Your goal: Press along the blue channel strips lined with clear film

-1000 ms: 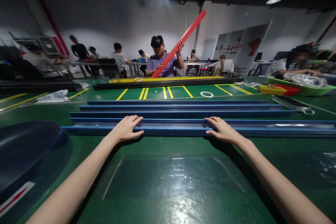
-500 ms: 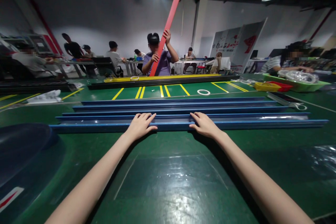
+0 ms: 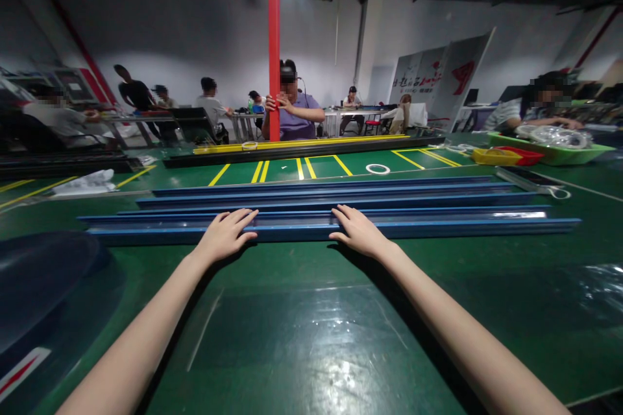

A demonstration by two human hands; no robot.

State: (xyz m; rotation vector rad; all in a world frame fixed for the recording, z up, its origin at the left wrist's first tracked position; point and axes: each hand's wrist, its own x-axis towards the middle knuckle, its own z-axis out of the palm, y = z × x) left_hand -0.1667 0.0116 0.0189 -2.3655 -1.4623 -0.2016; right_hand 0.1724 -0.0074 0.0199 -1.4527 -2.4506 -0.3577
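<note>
A long blue U-shaped channel (image 3: 457,227) lies lengthwise across the green table, nearest me. My left hand (image 3: 224,233) is on its left part, thumb at the near wall and fingers reaching over the trough to the far wall. Further right, my right hand (image 3: 357,230) spans the same channel in the same way, thumb near and fingers over. Both palms face down and the fingertips are partly hidden in the trough. Just behind lies a second row of blue channels (image 3: 341,198), parallel and close to the first.
A dark blue rounded object (image 3: 43,285) stands at the left. Beyond the channels are a white ring (image 3: 378,169), a phone-like device (image 3: 525,178), a green tray (image 3: 574,154) and yellow and black strips (image 3: 302,146). Opposite, a person holds a red bar (image 3: 274,45) upright.
Both my hands have moved left, and the near blue channel has slid left with them. The person opposite has swung the red bar from slanted to upright.
</note>
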